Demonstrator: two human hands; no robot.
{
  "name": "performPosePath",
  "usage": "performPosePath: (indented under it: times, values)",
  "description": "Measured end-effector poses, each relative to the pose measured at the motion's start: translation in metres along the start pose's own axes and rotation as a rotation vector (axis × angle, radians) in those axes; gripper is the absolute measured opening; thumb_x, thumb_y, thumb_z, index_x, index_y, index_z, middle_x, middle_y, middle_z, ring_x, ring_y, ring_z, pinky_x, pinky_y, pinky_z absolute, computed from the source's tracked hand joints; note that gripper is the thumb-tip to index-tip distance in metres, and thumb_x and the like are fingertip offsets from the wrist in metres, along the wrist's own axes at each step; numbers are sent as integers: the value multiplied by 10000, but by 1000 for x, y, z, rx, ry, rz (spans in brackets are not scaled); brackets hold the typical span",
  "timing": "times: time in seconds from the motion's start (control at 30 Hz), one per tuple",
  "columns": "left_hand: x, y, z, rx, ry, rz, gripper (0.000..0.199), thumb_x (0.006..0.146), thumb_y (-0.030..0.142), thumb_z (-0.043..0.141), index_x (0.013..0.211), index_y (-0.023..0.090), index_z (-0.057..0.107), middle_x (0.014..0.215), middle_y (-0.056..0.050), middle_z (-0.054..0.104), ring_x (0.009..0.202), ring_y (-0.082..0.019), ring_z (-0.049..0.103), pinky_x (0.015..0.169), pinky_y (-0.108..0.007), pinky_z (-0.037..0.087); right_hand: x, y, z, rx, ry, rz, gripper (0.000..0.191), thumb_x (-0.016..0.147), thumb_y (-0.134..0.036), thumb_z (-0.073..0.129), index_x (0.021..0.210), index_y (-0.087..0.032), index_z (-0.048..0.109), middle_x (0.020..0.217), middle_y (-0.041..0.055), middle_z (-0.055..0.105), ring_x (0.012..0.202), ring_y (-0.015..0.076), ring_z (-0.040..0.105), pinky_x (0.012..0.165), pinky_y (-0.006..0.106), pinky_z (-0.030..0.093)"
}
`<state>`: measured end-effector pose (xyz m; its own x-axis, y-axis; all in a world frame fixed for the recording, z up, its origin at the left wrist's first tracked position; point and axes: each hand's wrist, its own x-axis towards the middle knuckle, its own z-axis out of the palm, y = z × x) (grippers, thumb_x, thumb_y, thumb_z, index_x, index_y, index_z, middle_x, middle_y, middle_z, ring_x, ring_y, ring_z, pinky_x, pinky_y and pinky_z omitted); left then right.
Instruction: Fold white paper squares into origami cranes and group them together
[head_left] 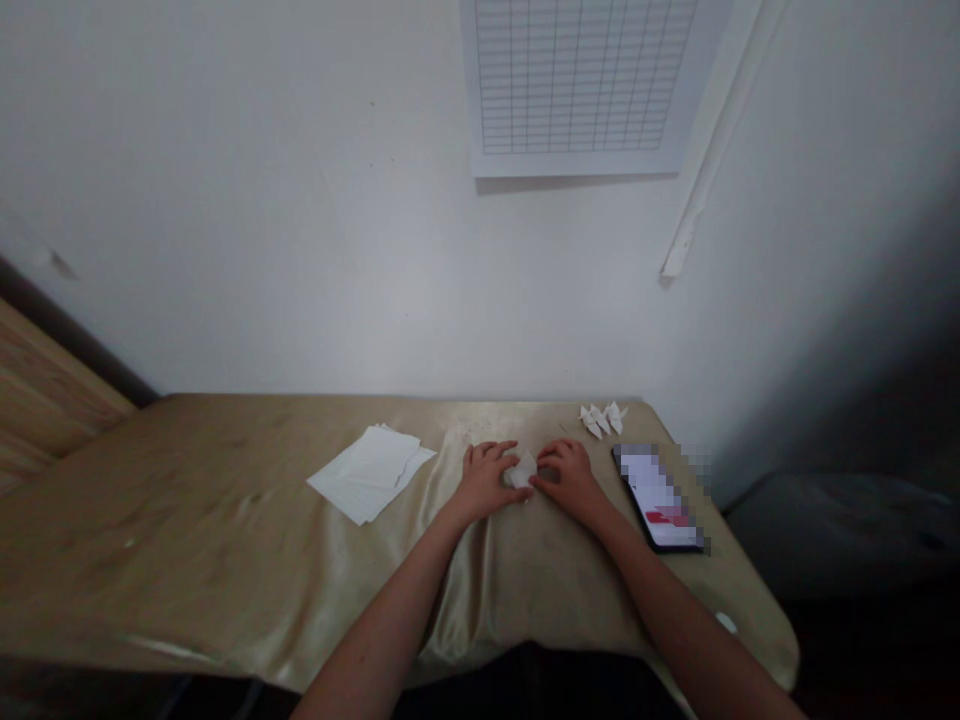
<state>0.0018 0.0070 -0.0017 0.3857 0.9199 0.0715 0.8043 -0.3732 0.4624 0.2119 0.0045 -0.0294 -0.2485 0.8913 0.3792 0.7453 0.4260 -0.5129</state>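
A small folded piece of white paper lies on the gold cloth of the table, between my two hands. My left hand touches its left side, thumb low and the other fingers spread above. On its right edge rest the fingertips of my right hand, thumb and fingers drawn close around the paper. To the left is a loose stack of white paper sheets. Several small folded paper figures sit near the back right of the table.
A phone with a lit screen lies right of my right hand. Near the right front edge is a small white object. The white wall rises behind the table, with a gridded sheet on it.
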Motion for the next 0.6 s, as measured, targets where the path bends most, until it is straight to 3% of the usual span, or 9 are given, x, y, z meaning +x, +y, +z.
performPosePath:
  times: [0.13, 0.6]
  values:
    - [1, 1, -2, 2, -28, -3, 651, 631, 570, 854, 1219, 342, 692, 1551, -2, 497, 1424, -381, 360, 1209, -679, 118, 1, -3, -1, -2, 8, 28, 140, 771, -298, 822, 899, -261, 777, 1095, 62, 699, 1157, 287, 517, 1065, 479, 339]
    - [2, 4, -5, 4, -66, -18, 641, 641, 559, 852, 1217, 345, 667, 1556, 2, 492, 1459, -375, 330, 1214, -679, 108, 6, -4, 4, 66, 26, 111, 79, 747, -302, 832, 788, -256, 783, 1045, 51, 725, 1153, 283, 500, 1042, 451, 343]
